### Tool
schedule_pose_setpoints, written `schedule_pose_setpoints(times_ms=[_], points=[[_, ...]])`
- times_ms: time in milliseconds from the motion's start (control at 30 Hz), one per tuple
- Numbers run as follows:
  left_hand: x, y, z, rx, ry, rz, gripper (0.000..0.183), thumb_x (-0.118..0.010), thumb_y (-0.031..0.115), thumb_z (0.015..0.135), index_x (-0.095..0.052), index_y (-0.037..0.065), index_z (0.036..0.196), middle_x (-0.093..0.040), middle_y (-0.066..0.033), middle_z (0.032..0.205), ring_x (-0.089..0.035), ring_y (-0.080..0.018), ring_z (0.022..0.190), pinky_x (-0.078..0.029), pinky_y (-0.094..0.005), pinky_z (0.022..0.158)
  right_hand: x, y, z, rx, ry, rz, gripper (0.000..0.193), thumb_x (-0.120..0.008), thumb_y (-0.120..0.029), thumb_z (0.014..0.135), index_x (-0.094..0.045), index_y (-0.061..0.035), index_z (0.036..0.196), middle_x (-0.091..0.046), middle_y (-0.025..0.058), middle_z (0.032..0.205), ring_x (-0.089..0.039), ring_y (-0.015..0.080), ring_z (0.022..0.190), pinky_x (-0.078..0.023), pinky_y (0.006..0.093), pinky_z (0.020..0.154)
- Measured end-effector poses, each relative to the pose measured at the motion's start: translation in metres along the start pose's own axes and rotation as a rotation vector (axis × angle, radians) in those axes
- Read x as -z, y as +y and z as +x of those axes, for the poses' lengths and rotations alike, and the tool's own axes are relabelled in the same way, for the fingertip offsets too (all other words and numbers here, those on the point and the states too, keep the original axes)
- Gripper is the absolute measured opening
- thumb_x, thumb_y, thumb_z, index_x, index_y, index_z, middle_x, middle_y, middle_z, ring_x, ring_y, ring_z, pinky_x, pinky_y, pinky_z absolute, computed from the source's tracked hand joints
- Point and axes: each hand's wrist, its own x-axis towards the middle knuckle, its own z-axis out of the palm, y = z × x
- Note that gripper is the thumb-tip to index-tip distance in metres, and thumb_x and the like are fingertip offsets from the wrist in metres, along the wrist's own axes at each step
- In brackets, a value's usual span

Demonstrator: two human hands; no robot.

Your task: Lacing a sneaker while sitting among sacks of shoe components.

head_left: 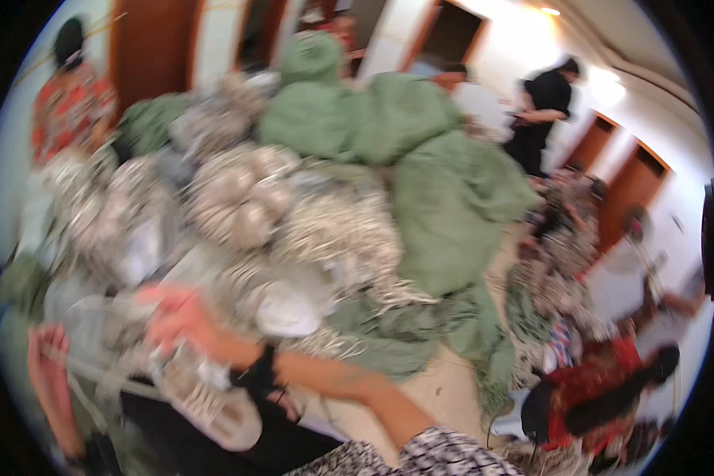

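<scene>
My left hand (49, 357) is at the far left, fingers closed around a pale thin cord (111, 379). The cord runs rightward from it, low across my lap. My right hand (184, 321) reaches in over my lap, level with the near edge of the pile, and is smeared by motion. Its fingers do not show clearly, nor does anything in them. Below it, a beige shoe with pale laces (214, 404) rests on my dark-clothed lap, toe toward the lower right. A clear, filmy strand (95, 303) lies between the hands.
Ahead is a heap of bundled pale cords (242, 190), loose cords (341, 230) and large green sacks (460, 210). A white rounded piece (288, 308) lies on its near side. People are at the back and a person in red (603, 381) bends at the right.
</scene>
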Motion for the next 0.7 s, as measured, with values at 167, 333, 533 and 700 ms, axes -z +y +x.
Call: schedule_pose_setpoints(times_ms=[167,333,533,700], points=[[0.043,0.063,-0.039,-0.134,0.167,-0.069,0.017,-0.051,0.017,0.089,-0.053,0.003,0.098,-0.05,-0.003,0.082,-0.051,-0.0178,0.08,-0.044,-0.0348,0.08,0.107,-0.098,0.002,0.175,0.108,-0.405,0.035,-0.052,-0.001,0.075,-0.047,-0.0019,0.11,-0.051,0.0044,0.081,-0.046,0.01,0.066,-0.039,0.0227,0.061],[0.094,0.133,-0.075,-0.269,0.523,-0.002,0.016,-0.052,0.008,0.086,-0.05,-0.002,0.099,-0.05,-0.0033,0.074,-0.05,-0.0154,0.065,-0.044,-0.0332,0.066,0.237,-0.202,-0.001,0.267,0.447,-0.181,0.038,-0.049,0.005,0.081,-0.043,0.0021,0.118,-0.049,0.0027,0.088,-0.042,0.0094,0.066,-0.038,0.0221,0.062],[0.161,0.207,-0.113,-0.469,0.654,0.296,0.017,-0.048,0.0,0.083,-0.046,-0.008,0.097,-0.048,-0.0075,0.071,-0.047,-0.0189,0.059,-0.042,-0.0277,0.058,0.371,-0.279,-0.065,0.192,0.553,-0.257,0.032,-0.043,-0.008,0.094,-0.041,0.0056,0.122,-0.052,0.0056,0.089,-0.046,0.0108,0.069,-0.04,0.0227,0.059],[0.207,0.244,-0.14,-0.479,0.746,0.717,0.019,-0.043,0.005,0.089,-0.044,-0.01,0.102,-0.045,-0.0045,0.076,-0.043,-0.0127,0.063,-0.038,-0.0257,0.054,0.43,-0.319,-0.117,0.222,0.675,-0.224,0.029,-0.043,-0.007,0.093,-0.044,0.0096,0.118,-0.055,0.0082,0.089,-0.045,0.0117,0.066,-0.04,0.0231,0.057]])
